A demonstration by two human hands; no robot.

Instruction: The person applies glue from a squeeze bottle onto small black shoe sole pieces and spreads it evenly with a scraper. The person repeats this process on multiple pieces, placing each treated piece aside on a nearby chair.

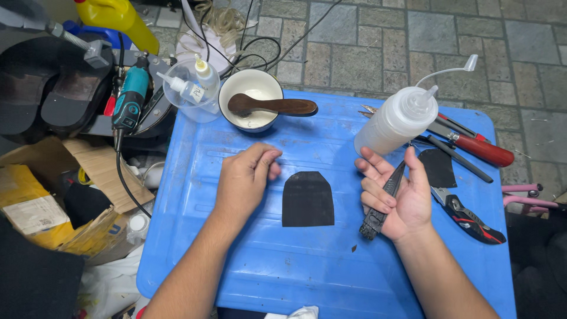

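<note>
A flat black rubber piece (308, 199), rounded at its far end, lies in the middle of the blue plastic table (236, 260). My left hand (244, 179) rests just left of it, fingers curled, holding nothing. My right hand (397, 195), palm up to the right of the piece, grips a dark ridged tool (380, 208) whose handle end sticks out toward me. A white squeeze bottle (397, 120) with a thin spout stands tilted right behind my right hand.
A white bowl (250, 87) holds a brown wooden spoon (273, 106) at the table's far edge. A second black piece (438, 168), a red-handled tool (479, 147) and a black cutter (469, 218) lie on the right. A teal rotary tool (130, 99), cardboard and bottles crowd the left floor.
</note>
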